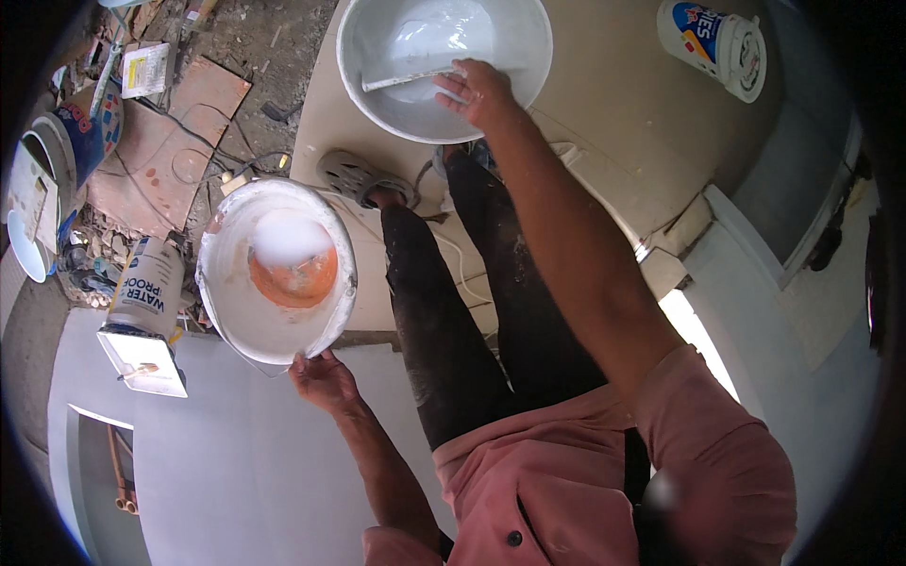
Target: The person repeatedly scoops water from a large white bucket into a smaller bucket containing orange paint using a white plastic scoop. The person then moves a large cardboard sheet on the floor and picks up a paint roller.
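My left hand (326,379) grips the near rim of a white bucket (219,283), its fingers closed on the edge. Inside the bucket lies a mound of white powder (288,241) against an orange bottom (300,286). Ahead and to the right stands a wide white basin (351,47), with a shiny pale content in it. Over that basin my right hand (479,92) pinches one end of a thin, whitish flat stick (406,80). The stick's exact kind cannot be made out, and its other end reaches the basin's left wall.
At the far right is a white lidded pail (694,33). Left of the bucket are a white tub (149,283), a blue printed bucket (92,132), reddish boards (156,156), cables and rubble. My grey clog (354,177) stands between bucket and basin, near a pale cable (462,259).
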